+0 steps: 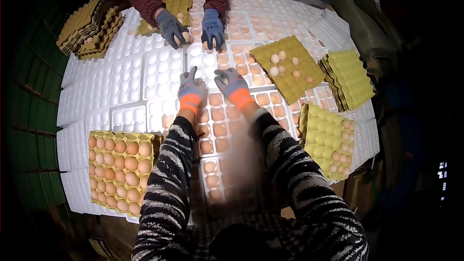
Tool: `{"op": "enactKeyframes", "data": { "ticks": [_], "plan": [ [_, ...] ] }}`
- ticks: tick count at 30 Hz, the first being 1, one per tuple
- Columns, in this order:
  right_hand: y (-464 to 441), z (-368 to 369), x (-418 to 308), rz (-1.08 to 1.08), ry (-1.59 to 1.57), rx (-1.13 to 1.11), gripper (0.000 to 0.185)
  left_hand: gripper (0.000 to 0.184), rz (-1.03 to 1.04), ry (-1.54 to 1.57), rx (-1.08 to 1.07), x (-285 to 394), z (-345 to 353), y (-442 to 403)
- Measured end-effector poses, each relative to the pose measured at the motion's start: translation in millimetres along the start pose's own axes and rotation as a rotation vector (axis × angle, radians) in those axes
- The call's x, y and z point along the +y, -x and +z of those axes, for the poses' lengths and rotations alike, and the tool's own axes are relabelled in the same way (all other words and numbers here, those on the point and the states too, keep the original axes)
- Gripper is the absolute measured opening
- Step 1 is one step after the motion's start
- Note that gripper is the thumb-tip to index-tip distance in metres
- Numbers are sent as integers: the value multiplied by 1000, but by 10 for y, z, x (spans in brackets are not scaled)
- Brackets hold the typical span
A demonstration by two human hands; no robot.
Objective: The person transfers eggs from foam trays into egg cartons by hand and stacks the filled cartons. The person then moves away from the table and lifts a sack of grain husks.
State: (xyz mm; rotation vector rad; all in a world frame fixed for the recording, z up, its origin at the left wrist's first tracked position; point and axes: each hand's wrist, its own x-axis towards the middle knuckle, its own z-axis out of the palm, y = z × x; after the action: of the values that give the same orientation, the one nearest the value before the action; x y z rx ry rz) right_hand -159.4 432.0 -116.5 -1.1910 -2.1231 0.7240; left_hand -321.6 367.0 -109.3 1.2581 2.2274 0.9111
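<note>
My left hand [192,90], in a grey glove with an orange cuff, is over the white trays near the middle, its fingers apart and nothing seen in them. To its right, my right hand [233,86] wears a matching glove; its fingers are spread too, pointing left, and hold nothing visible. The hands are apart, at the near edge of a white tray [200,60] with many bare cups. Just below them, a white tray holds rows of brown eggs [217,114]. Beyond, a co-worker's gloved hands [193,31] reach to eggs.
A full egg carton [116,171] stands at the near left. At right are a yellow-brown carton [290,67] with several eggs, a carton stack [349,78] and a partly filled carton [328,137]. More stacked cartons [89,26] lie at the far left. Plastic sacks are at the back right.
</note>
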Motion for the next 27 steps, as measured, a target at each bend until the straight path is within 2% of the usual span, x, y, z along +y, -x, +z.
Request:
{"op": "enactKeyframes", "data": {
  "ticks": [1,2,4,5,6,7,8,10,11,13,15,16,18,19,20,23,25,26,27],
  "plan": [
    [-97,42,131,-72,-55,31,32,60,66,100,76,61,47,19],
    [-162,155,333,-123,50,-40,32,57,209,239,173,-127,347,-182],
    [-188,199,511,-143,267,-260,33,55,315,134,155,-207,631,-331],
    [-162,188,538,-173,219,-240,35,53,371,86,143,-223,735,-383],
    [-58,134,520,-134,56,-144,36,51,318,-59,27,-248,788,-355],
    [103,24,455,-92,-100,-41,37,50,347,-234,19,-302,828,-310],
    [278,-151,363,-109,-176,-31,37,46,494,-85,111,-390,859,-258],
    [784,-691,224,-138,-235,-8,37,46,526,253,118,-455,918,-153],
    [1110,-969,145,-154,-227,-10,38,48,475,213,93,-382,876,-4],
    [1788,-1605,38,-104,-502,-53,35,46,388,660,-37,-113,933,464],
    [2440,-2421,47,-89,-267,29,32,49,410,635,-180,141,1032,992],
    [2767,-2653,187,-34,-247,76,32,49,492,648,-299,382,1028,1348],
    [3338,-3245,517,-29,312,77,33,52,635,587,-514,1081,967,2065],
    [3605,-3461,691,121,433,100,33,55,695,514,-612,1404,991,2366],
    [3721,-3708,635,323,342,74,34,55,799,459,-649,1658,1119,2601],
    [4122,-3939,1015,340,503,-121,32,56,1106,274,-743,2341,1632,3093],
    [4259,-3835,1245,222,565,-32,30,52,1192,-46,-744,2585,1974,3367],
    [4211,-3809,1189,182,591,-28,29,50,1240,-84,-597,2543,2196,3480],
    [4200,-3837,1181,142,619,-25,29,50,1201,-98,-603,2598,2220,3523]
  ]
}}
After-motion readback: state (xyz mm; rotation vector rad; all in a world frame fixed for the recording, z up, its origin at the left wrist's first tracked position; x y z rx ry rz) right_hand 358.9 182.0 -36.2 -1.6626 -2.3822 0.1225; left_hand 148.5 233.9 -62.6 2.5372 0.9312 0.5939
